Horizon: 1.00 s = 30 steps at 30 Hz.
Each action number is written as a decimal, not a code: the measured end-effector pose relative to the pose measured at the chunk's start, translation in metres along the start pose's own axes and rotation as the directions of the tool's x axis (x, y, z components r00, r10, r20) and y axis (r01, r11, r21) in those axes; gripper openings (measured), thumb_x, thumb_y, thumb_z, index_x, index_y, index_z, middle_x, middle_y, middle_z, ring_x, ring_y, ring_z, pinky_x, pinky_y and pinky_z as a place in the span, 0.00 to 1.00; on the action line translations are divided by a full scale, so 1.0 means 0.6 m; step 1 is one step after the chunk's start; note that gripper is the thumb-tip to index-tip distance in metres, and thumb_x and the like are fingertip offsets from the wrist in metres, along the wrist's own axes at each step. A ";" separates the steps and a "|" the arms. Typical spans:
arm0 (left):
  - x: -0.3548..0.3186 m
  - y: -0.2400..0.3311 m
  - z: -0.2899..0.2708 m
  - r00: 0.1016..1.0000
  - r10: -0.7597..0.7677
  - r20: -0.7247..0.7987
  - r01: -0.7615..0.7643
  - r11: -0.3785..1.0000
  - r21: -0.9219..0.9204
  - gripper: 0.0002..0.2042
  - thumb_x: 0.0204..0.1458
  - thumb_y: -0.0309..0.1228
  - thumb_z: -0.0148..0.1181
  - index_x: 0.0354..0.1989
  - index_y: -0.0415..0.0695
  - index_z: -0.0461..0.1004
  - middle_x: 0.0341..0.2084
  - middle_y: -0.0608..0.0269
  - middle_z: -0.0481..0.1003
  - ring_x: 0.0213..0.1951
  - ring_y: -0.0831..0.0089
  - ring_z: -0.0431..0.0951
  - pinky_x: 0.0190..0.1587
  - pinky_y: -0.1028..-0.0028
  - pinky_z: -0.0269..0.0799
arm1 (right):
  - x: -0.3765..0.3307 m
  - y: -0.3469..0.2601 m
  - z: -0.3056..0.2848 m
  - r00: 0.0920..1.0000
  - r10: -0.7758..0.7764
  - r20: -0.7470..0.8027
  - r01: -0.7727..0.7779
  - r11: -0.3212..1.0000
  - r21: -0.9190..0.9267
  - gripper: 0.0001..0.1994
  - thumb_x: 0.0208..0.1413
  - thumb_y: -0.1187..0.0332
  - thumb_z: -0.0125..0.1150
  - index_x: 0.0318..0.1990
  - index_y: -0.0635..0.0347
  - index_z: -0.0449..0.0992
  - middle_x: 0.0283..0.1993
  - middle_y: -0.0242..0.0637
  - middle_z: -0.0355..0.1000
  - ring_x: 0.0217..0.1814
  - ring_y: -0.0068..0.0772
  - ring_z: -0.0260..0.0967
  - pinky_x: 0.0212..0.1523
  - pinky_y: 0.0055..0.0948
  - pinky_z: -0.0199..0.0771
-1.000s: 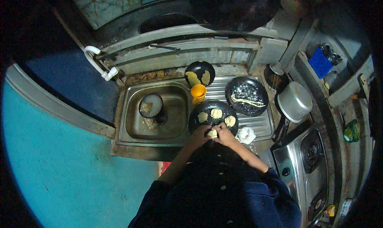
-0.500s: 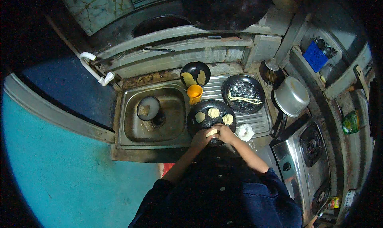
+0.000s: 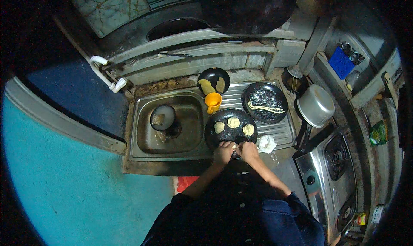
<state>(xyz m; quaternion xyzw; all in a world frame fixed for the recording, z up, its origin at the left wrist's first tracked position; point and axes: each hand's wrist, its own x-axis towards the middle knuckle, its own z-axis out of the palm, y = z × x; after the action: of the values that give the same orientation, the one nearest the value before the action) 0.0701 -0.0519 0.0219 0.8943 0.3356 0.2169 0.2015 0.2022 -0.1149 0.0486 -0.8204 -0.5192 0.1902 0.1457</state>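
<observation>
Over the near edge of a black round pan (image 3: 214, 139), my left hand (image 3: 224, 154) and my right hand (image 3: 249, 151) are close together, fingers closed. A small pale piece of dough (image 3: 234, 147) shows between them, mostly hidden by the fingers. Three flattened pieces lie in the pan beyond: a left dough piece (image 3: 219, 127), a middle dough piece (image 3: 233, 122) and a right dough piece (image 3: 248, 129). Behind it to the right, a second black pan (image 3: 263, 93) dusted with white powder holds a long dough strand (image 3: 266, 108). An open white bag (image 3: 266, 144) sits beside my right hand.
To the left is a steel sink (image 3: 189, 136) with a bowl (image 3: 163, 117) in it. An orange mug (image 3: 213, 101) and a small black pan (image 3: 210, 74) with flat yellowish pieces stand behind. At right are a metal pot (image 3: 316, 105) and a gas stove (image 3: 320, 173).
My hands have drawn slightly apart and turned, with the dough now less visible between the fingers. The whole view has shifted a little.
</observation>
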 end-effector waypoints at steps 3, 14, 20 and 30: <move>-0.009 0.005 0.008 0.998 -0.010 -0.070 0.010 1.000 0.009 0.10 0.45 0.29 0.52 0.37 0.47 0.72 0.33 0.65 0.72 0.39 0.61 0.71 0.40 0.66 0.70 | -0.026 -0.036 -0.067 0.998 -0.025 0.051 0.019 0.994 0.110 0.09 0.39 0.63 0.63 0.27 0.57 0.77 0.26 0.50 0.71 0.32 0.52 0.71 0.35 0.41 0.71; -0.015 -0.031 0.030 0.987 0.060 -0.147 -0.094 0.968 -0.234 0.19 0.44 0.31 0.58 0.46 0.43 0.69 0.39 0.55 0.73 0.42 0.60 0.72 0.43 0.69 0.68 | -0.031 -0.056 -0.214 0.996 -0.011 0.090 -0.086 0.206 0.975 0.06 0.52 0.71 0.55 0.37 0.62 0.73 0.30 0.28 0.70 0.31 0.15 0.65 0.29 0.16 0.69; -0.011 -0.001 -0.010 0.926 -0.332 0.182 0.337 0.502 -0.796 0.19 0.48 0.35 0.57 0.48 0.39 0.68 0.35 0.51 0.74 0.41 0.64 0.75 0.44 0.71 0.68 | -0.024 -0.023 -0.113 0.975 -0.092 0.203 -0.174 0.253 0.952 0.06 0.52 0.75 0.55 0.38 0.62 0.72 0.34 0.29 0.71 0.34 0.16 0.65 0.37 0.17 0.65; -0.049 0.020 -0.044 0.805 -0.380 0.456 0.468 -0.068 -0.881 0.13 0.50 0.30 0.56 0.41 0.36 0.72 0.35 0.62 0.74 0.35 0.79 0.73 0.40 0.80 0.70 | -0.048 -0.049 -0.064 0.962 -0.179 -0.206 0.259 0.833 0.488 0.11 0.41 0.72 0.65 0.34 0.61 0.74 0.30 0.34 0.72 0.33 0.21 0.69 0.36 0.23 0.69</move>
<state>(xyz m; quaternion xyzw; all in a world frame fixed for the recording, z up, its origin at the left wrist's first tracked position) 0.0422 -0.0746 0.0423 0.3793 0.3564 0.2775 0.8075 0.1851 -0.1303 0.1001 -0.6992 -0.5282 0.2398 0.4178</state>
